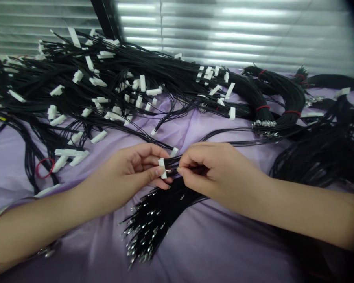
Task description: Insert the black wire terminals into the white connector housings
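Observation:
My left hand (132, 167) pinches a small white plastic connector (162, 168) between thumb and fingertips. My right hand (206, 169) grips the black wires (172, 166) running out of that connector, close to it. Below the hands, a fanned bunch of black wires with bare crimped metal terminals (147, 224) lies on the cloth. A second white connector (174, 151) sits just above the gap between my hands. The wires' path inside my right fingers is hidden.
A large tangle of black wires with white connectors (91, 86) spreads across the back left. Bundles tied with red rubber bands (271, 94) lie at the back right. A loose red band (44, 168) rests on the lilac cloth (194, 247). Window blinds (224, 31) stand behind.

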